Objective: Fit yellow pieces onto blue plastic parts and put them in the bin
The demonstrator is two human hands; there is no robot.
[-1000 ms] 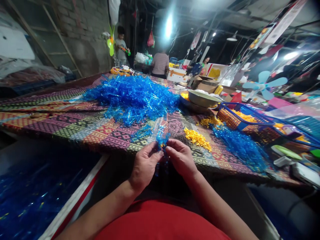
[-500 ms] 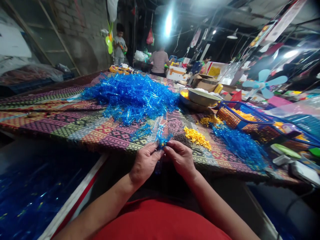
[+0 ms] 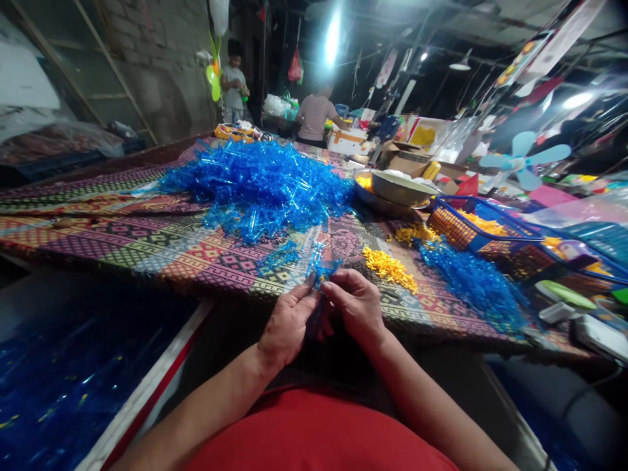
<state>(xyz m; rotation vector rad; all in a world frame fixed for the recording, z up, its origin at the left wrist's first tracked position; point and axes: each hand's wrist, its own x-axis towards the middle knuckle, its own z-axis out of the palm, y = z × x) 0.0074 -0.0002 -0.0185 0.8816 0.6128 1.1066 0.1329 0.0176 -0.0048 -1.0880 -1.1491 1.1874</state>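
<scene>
Clear blue plastic pieces (image 3: 322, 269) are pinched between my hands at the table's front edge, with a speck of yellow among them. My left hand (image 3: 292, 320) is closed on them from the left, thumb on top. From the right, my right hand (image 3: 356, 304) grips them between thumb and curled fingers. The exact shape of the held part is too small to tell. Beyond my hands lies a big heap of blue plastic pieces (image 3: 265, 183). Small yellow parts (image 3: 390, 269) lie just right of my right hand, beside small dark bits (image 3: 360, 267).
The patterned cloth (image 3: 142, 242) covers the table. At right are a blue pile (image 3: 475, 284), a blue basket (image 3: 483, 226) of yellow parts, stacked bowls (image 3: 400, 190) and a fan (image 3: 524, 160). A bin (image 3: 73, 379) of blue pieces stands lower left. Two people are in the background.
My right hand's fingers have shifted slightly up and curled more around the blue pieces. My left hand has turned a little, its fingers now straighter.
</scene>
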